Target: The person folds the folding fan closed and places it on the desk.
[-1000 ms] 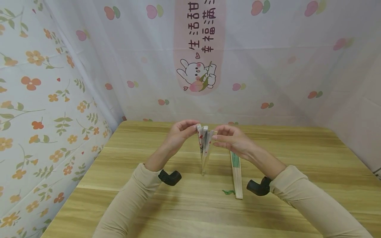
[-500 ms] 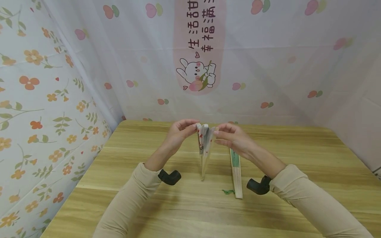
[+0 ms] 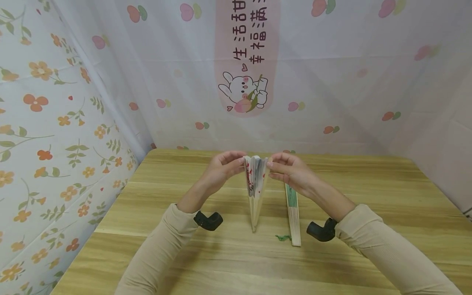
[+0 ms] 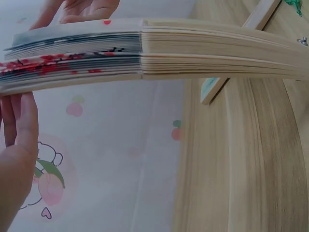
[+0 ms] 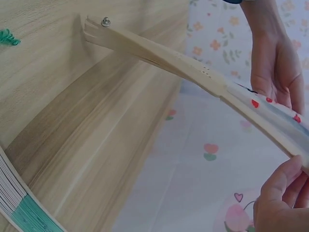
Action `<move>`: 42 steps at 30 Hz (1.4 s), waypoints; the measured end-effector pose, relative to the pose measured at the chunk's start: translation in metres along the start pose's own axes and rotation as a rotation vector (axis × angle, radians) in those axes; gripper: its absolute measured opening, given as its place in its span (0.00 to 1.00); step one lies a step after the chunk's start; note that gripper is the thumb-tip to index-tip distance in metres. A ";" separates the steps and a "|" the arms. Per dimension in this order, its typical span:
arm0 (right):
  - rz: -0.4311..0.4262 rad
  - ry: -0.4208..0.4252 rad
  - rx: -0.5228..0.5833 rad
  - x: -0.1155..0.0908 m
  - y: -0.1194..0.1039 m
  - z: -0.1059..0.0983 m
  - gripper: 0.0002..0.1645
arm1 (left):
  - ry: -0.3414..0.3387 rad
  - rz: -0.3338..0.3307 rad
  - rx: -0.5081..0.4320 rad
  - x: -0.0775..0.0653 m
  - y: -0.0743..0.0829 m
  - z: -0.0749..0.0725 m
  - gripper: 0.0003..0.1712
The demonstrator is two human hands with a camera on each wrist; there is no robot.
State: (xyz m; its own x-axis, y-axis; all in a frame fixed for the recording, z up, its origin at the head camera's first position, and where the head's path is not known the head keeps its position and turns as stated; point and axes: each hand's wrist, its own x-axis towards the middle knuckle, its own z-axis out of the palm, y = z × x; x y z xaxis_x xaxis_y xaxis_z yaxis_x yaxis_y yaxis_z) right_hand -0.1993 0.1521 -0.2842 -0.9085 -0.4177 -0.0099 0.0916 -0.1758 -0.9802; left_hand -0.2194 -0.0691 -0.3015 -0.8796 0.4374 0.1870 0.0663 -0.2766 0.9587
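A folding fan, white with red blossoms and pale wooden ribs, stands partly spread, pivot end down, over the table. My left hand pinches its upper left edge between thumb and fingers. At the opposite upper edge, my right hand pinches the outer rib; the right wrist view shows thumb and fingertips on it. A metal rivet joins the ribs at the narrow end. The left wrist view shows the stacked pleats edge-on. Beside it, a closed green folding fan lies on the table, its far end hidden behind my right hand.
The green fan's tassel lies to its left on the wooden table. A patterned white cloth hangs behind the table's far edge, and a floral cloth hangs at the left. Black wrist mounts stick out from both wrists.
The blossom fan has spread wider, and its pivot end has come down toward the front of the table. My right hand has shifted slightly right; the green fan has stayed put.
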 end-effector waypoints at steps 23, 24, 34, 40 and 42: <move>-0.004 -0.016 0.010 -0.004 -0.001 0.000 0.06 | -0.158 -0.020 0.017 -0.003 -0.003 -0.004 0.14; -0.005 -0.018 0.008 -0.005 -0.002 0.000 0.06 | -0.158 -0.020 0.016 -0.003 -0.003 -0.004 0.14; -0.054 -0.109 -0.011 -0.006 0.000 -0.001 0.07 | -0.182 -0.022 -0.024 -0.002 -0.003 -0.003 0.16; -0.086 -0.196 -0.010 -0.006 0.001 -0.001 0.06 | -0.222 -0.022 -0.032 -0.001 -0.004 -0.003 0.19; -0.092 -0.214 -0.009 -0.006 0.001 -0.001 0.06 | -0.231 -0.018 -0.036 -0.001 -0.005 -0.003 0.20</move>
State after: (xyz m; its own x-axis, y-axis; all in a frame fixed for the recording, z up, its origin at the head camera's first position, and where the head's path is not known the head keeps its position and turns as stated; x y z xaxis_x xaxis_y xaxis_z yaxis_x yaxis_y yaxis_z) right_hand -0.1940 0.1550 -0.2853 -0.8058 -0.5798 0.1205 0.0082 -0.2144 -0.9767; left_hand -0.2197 -0.0706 -0.3068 -0.7491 0.6256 0.2178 0.0312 -0.2952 0.9549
